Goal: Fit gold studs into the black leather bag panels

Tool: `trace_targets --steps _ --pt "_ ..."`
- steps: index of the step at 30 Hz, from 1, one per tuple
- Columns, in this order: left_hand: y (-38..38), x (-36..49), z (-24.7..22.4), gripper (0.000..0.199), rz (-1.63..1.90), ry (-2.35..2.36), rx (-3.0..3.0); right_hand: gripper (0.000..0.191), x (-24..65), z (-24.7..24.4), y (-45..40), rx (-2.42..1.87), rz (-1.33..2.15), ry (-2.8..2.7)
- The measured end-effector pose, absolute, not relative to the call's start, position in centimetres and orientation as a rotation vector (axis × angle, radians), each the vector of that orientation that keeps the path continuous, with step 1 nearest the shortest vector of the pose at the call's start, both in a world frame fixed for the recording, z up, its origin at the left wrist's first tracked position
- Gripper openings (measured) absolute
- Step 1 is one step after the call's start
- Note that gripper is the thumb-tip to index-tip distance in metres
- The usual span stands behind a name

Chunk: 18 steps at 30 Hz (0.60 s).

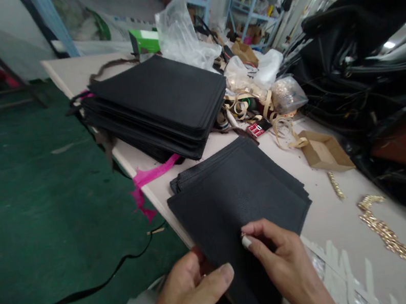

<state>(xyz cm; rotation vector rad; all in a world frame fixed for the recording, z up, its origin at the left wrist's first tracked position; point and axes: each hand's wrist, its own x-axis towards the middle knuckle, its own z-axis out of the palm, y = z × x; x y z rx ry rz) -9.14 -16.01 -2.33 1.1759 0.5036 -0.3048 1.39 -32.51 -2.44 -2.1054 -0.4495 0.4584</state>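
Note:
A black leather-like panel (pixel 213 212) lies over a small stack of similar panels (pixel 252 164), its near end hanging toward my lap. My left hand (pixel 195 291) is at the panel's left edge, fingers curled beneath it and thumb lying across the top. Over the panel's middle, my right hand (pixel 279 258) pinches a tiny shiny metal piece (pixel 243 235) between thumb and forefinger. Its exact kind is too small to make out. Farther back stands a thicker stack of black panels (pixel 162 96).
Gold chains (pixel 383 228) and a cardboard tray (pixel 323 152) lie to the right. Plastic bags (pixel 183 36) and tan strips clutter the back. Pink ribbon (pixel 155 173) hangs over the table's left edge. Pale strips (pixel 334 265) lie near my right wrist. Black bags (pixel 358 53) crowd the right side.

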Motion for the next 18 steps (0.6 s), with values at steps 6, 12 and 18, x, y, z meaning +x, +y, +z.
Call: trace_targets --steps 6,12,18 --pt "-16.9 -7.2 -2.4 0.054 -0.285 0.77 1.158 0.024 3.0 -2.6 -32.1 -1.959 0.644 -0.276" --pt "-16.6 -6.3 -3.5 0.049 -0.267 0.78 0.987 0.029 4.0 -2.5 -31.6 -1.817 0.736 -0.149" --pt "-16.4 -6.8 -3.9 0.048 -0.261 0.73 1.0 0.039 4.8 -1.6 -31.5 -1.733 0.878 -0.076"
